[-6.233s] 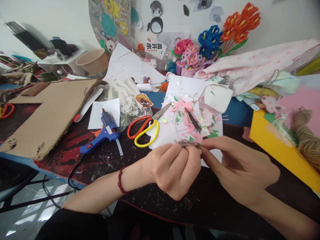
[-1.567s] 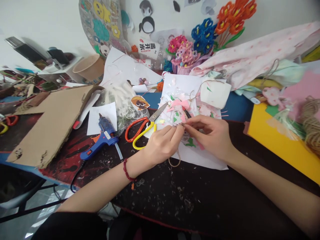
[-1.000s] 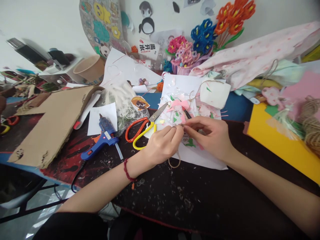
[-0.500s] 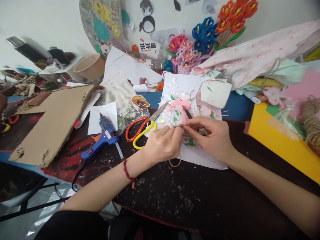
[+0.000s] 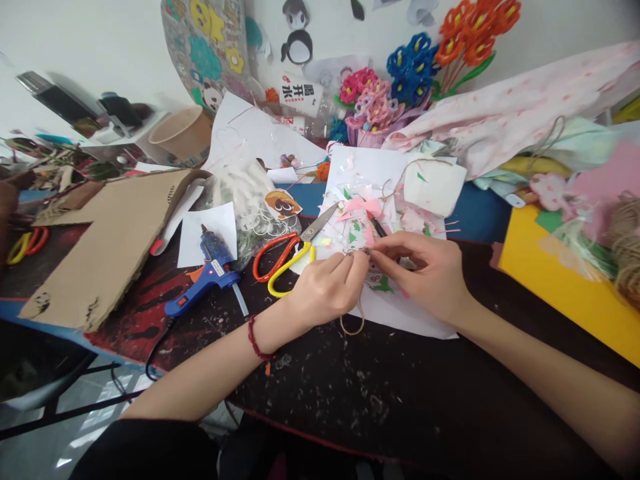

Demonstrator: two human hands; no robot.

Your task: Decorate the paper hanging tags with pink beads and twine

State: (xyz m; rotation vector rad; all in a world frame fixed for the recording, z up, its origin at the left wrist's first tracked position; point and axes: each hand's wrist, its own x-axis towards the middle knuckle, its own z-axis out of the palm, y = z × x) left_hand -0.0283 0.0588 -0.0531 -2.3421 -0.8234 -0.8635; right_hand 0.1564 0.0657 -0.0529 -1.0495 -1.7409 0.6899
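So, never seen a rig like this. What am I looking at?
No machine here: a person works with two bare hands. The view comes from one camera worn on the head, looking forward and down. On the dark table lie cardboard, a blue glue gun, scissors, a yellow sheet and white paper with coloured scraps. The left hand and right hand pinch a small piece, too small to identify. A twine loop shows below.
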